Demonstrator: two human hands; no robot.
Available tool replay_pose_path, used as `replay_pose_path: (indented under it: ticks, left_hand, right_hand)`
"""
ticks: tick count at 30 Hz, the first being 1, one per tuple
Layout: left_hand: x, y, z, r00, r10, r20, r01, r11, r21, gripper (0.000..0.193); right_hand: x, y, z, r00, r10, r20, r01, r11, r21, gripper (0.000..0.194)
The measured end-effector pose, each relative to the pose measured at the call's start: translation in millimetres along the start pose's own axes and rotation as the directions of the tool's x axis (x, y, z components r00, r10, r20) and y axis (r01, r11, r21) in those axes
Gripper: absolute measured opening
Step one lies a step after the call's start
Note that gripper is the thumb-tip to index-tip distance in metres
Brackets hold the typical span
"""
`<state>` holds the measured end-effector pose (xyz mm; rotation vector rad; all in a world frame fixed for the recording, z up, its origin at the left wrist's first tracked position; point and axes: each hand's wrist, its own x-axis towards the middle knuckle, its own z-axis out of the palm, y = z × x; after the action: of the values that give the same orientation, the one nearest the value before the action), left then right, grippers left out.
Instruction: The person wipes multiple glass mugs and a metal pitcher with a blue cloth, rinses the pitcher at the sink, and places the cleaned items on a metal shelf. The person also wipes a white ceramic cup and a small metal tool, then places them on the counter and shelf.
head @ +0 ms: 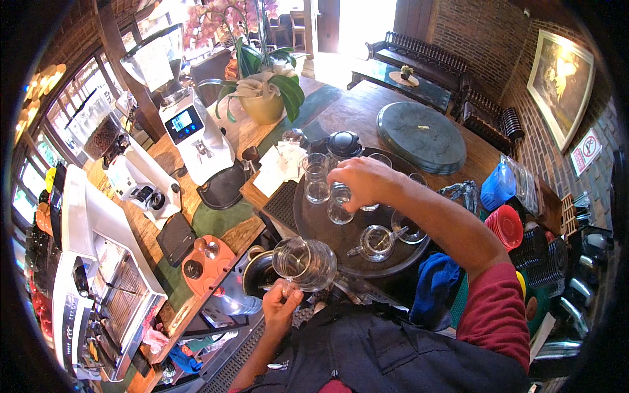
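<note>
My left hand [281, 305] grips the handle of a clear glass coffee server [314, 265], which is tilted with its mouth towards the left. Over a round dark tray [304, 221], my right hand [368, 181] has its fingers around the upper part of a drinking glass [340, 210]. A taller curved glass [316, 179] stands just left of that hand. Other glasses on the tray are partly hidden by my right hand and forearm. Towards the tray's near side is a small glass pot [377, 243] with a handle.
Beyond the tray lie stacked round dark trays [421, 137]. A yellow flowerpot [263, 107] with orchids, a white coffee grinder [196, 142] and an espresso machine [113, 275] stand leftward. A blue cloth [435, 287] and stacked red saucers [505, 227] lie at right.
</note>
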<state>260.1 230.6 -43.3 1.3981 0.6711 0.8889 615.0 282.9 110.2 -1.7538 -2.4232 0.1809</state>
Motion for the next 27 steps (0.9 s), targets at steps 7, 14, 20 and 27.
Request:
replay_pose_path:
  ticks: [7,14,20,27]
  left_hand:
    - [30,0,-2,0.992,0.124,0.036,-0.128,0.981,0.148,0.032]
    - [75,-3,5,0.980,0.168,0.105,-0.189,0.950,0.249,0.026]
    - [102,-4,19,0.959,0.211,0.187,-0.256,0.929,0.265,0.042]
    - [125,-15,21,0.955,0.104,0.279,-0.181,0.946,0.267,0.039]
  right_hand:
    - [9,10,-5,0.987,0.154,-0.044,-0.156,0.987,-0.045,0.057]
    - [18,9,-8,0.949,0.314,0.010,-0.314,0.949,-0.010,0.058]
    - [16,22,5,0.959,0.275,-0.061,-0.276,0.961,-0.009,0.067]
    - [-1,22,6,0.962,0.138,-0.236,-0.143,0.990,-0.004,0.080]
